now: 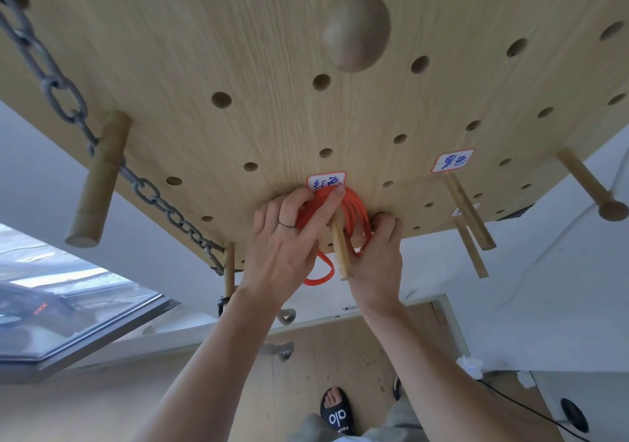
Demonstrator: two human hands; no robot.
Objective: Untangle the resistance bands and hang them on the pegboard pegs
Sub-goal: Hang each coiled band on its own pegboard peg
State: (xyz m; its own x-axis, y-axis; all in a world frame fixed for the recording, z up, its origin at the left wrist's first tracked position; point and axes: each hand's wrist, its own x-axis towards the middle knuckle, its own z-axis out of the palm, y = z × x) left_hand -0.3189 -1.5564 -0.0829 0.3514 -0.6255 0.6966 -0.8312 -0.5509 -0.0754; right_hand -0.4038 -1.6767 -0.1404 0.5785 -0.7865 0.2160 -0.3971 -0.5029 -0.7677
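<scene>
Several loops of an orange resistance band [357,213] lie over a wooden peg [341,254] on the light wooden pegboard [238,67], under a red-framed label [326,179]. One loop [321,273] hangs down below the peg. My left hand [289,237] holds the loops on the peg's left side, forefinger stretched over them toward the label. My right hand [379,258] grips the loops on the peg's right side, fingers curled against the board.
A grey metal chain [61,91] runs across the board's left over a thick peg [97,183]. A large round knob [355,30] juts out above. Bare pegs [469,215] stand to the right under a second label [452,162]; another peg [589,186] is farther right.
</scene>
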